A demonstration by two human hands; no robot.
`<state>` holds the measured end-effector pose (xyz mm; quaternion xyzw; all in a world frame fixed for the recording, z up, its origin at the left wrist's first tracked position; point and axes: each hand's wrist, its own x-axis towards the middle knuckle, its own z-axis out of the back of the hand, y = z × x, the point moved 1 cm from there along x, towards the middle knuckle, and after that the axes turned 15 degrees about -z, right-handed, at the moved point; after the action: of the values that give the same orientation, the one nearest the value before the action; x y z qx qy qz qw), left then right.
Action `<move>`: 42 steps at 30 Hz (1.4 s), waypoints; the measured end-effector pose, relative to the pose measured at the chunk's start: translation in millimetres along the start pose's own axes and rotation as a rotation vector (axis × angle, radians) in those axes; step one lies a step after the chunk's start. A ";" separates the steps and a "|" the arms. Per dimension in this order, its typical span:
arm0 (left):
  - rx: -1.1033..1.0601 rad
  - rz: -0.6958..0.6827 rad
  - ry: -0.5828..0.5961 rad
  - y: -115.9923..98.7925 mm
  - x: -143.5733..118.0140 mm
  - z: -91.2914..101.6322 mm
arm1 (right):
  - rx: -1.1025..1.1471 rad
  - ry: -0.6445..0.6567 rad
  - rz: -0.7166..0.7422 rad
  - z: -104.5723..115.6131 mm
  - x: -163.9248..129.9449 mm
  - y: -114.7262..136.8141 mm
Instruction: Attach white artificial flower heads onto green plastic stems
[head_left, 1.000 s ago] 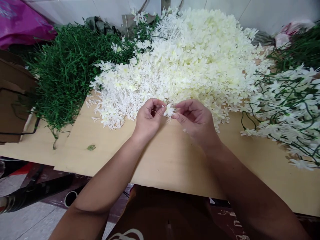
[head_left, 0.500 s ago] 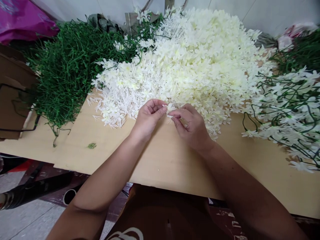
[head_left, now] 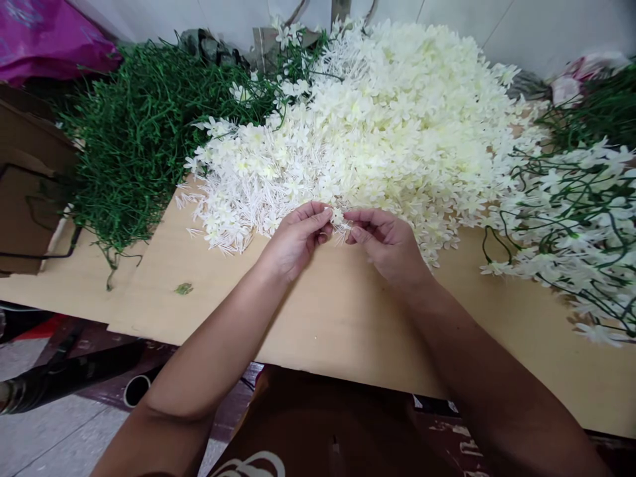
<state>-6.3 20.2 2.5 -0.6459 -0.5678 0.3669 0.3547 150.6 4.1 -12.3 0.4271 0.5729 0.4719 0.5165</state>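
A small white artificial flower is pinched between the fingertips of my left hand, just in front of a big heap of white artificial flowers. My right hand is closed at the flower's other side, thumb and forefinger close together by its petals and thin white stamens. Whether those right fingertips grip the flower itself or another tiny white piece is too small to make out. Loose white stamen pieces lie in the heap's left part.
Green plastic stems are piled on the left, beside a cardboard box. White flowers on green stems lie on the right. A small green scrap rests on the tan tabletop. A purple bag sits at the back left.
My right fingers have changed their pose, with the forefinger now stretched straighter toward the flower. My left thumb has shifted, and the flower now faces up more openly between the hands.
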 end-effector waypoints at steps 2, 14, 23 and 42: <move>-0.005 0.017 0.004 0.2 0.3 0.5 | 0.103 0.045 -0.096 0.6 0.9 0.6; 0.492 -0.362 0.108 3.9 2.6 -0.2 | 0.443 0.264 -0.399 2.2 -0.1 4.3; 0.807 -0.563 0.123 4.2 -0.9 -0.2 | 0.353 0.223 -0.339 2.6 -1.6 7.4; 1.019 -0.696 0.278 10.2 -4.2 3.6 | 0.107 0.122 -0.187 -0.4 -1.8 8.2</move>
<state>-5.0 15.2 -7.8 -0.2150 -0.4474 0.3670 0.7868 150.4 3.8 -3.9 0.3694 0.6647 0.4155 0.4990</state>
